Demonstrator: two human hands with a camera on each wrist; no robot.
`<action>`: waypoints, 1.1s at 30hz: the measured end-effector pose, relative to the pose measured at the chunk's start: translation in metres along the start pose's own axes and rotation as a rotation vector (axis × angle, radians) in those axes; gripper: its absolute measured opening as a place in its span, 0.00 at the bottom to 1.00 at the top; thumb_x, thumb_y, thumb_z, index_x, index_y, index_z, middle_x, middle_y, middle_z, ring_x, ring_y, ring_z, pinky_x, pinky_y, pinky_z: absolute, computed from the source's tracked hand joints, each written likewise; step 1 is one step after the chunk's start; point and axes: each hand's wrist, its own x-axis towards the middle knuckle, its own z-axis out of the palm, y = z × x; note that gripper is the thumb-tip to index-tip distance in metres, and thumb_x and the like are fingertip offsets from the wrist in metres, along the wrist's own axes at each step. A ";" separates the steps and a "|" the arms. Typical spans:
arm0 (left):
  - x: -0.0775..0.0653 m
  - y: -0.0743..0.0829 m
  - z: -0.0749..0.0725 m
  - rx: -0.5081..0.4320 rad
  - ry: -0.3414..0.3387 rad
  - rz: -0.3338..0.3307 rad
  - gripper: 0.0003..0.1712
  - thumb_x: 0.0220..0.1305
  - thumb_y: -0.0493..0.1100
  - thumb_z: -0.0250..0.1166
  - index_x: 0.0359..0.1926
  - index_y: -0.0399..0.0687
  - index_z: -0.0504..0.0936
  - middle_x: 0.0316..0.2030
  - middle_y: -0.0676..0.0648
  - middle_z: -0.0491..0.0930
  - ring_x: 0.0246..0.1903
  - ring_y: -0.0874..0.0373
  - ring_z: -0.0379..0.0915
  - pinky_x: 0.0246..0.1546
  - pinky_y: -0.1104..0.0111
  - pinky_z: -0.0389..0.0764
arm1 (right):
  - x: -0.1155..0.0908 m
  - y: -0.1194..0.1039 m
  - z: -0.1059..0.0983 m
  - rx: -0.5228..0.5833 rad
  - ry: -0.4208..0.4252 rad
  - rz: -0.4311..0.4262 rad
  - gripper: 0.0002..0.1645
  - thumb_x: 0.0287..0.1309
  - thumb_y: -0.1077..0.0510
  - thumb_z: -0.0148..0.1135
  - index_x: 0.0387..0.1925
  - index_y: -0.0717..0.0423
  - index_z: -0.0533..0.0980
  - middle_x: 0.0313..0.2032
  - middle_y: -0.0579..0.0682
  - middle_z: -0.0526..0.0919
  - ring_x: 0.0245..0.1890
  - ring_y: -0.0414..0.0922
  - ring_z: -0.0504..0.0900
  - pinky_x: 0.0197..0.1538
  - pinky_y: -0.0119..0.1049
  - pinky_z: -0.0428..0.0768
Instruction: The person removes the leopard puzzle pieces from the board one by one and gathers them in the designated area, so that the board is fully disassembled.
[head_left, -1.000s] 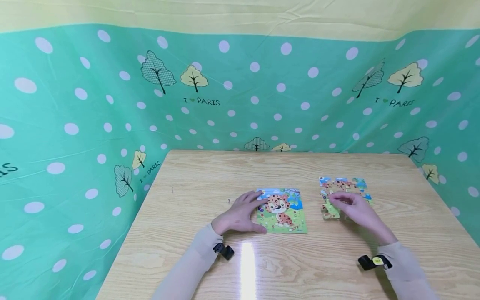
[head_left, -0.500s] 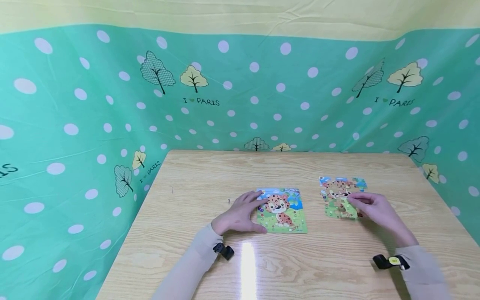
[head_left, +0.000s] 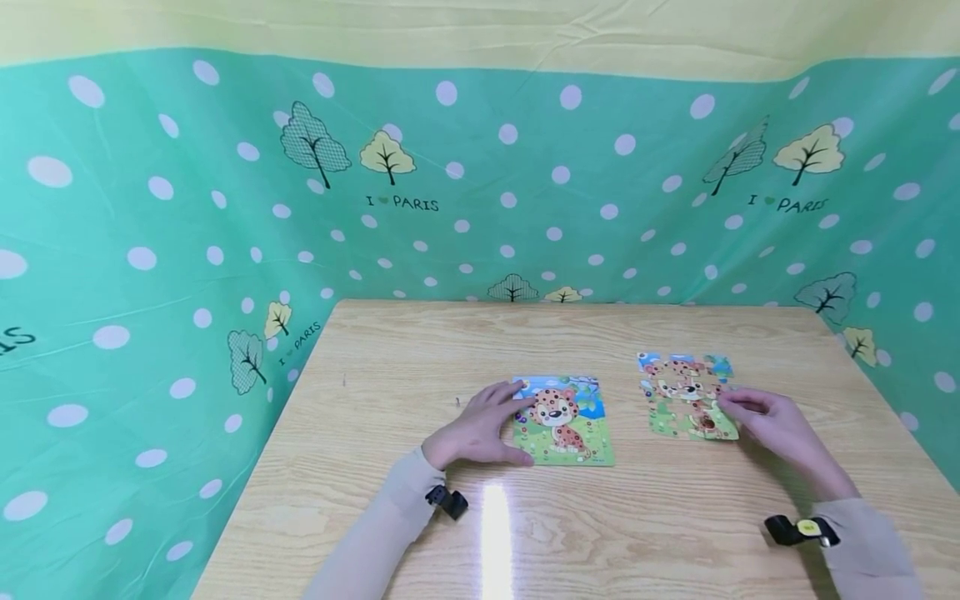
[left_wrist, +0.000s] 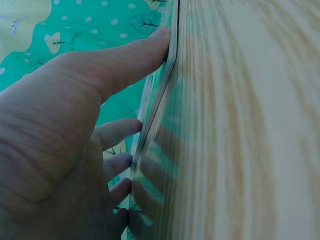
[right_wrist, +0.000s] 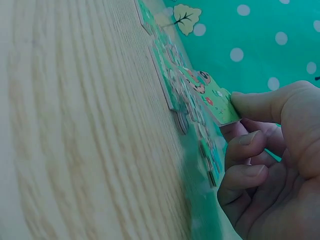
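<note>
My left hand [head_left: 480,429] lies with spread fingers over the left side of a square leopard picture board [head_left: 573,429]. In the left wrist view its thumb [left_wrist: 135,60] and fingertips touch the board's thin edge. To the right, a puzzle [head_left: 667,408] with the same spotted leopard lies partly joined, with uneven gaps among its pieces. My right hand [head_left: 772,425] pinches a green puzzle piece [right_wrist: 220,107] between thumb and fingers at the puzzle's lower right corner. The piece shows a red flower and a leopard part, and tilts above the others in the right wrist view.
The wooden table [head_left: 390,358] carries both pictures, with a strip of bare wood between them. A green dotted curtain [head_left: 480,208] hangs along the back and sides. A bright light reflection [head_left: 495,542] falls near the front.
My right hand has moved rightward along the puzzle's lower edge with the green piece, uncovering the leopard's face and the lower left pieces. My left hand and the board stay put.
</note>
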 end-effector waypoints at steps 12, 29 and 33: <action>0.000 0.000 0.001 -0.006 0.004 0.002 0.60 0.56 0.70 0.76 0.84 0.61 0.61 0.87 0.50 0.46 0.86 0.44 0.38 0.84 0.38 0.45 | -0.003 0.010 -0.009 0.009 -0.002 0.048 0.42 0.81 0.38 0.52 0.72 0.72 0.68 0.37 0.41 0.82 0.23 0.40 0.71 0.27 0.37 0.75; -0.002 0.001 0.000 -0.014 0.005 0.002 0.59 0.57 0.69 0.76 0.84 0.60 0.61 0.87 0.49 0.46 0.86 0.44 0.38 0.83 0.38 0.45 | -0.004 0.027 -0.013 -0.035 0.085 0.105 0.42 0.80 0.37 0.52 0.70 0.72 0.71 0.33 0.44 0.79 0.23 0.41 0.71 0.26 0.37 0.74; -0.002 0.001 -0.001 -0.020 0.004 0.005 0.59 0.57 0.69 0.77 0.84 0.60 0.61 0.87 0.49 0.46 0.86 0.44 0.37 0.83 0.37 0.45 | -0.006 0.027 -0.012 -0.045 0.094 0.098 0.40 0.81 0.38 0.51 0.69 0.72 0.71 0.32 0.45 0.78 0.22 0.41 0.71 0.25 0.37 0.73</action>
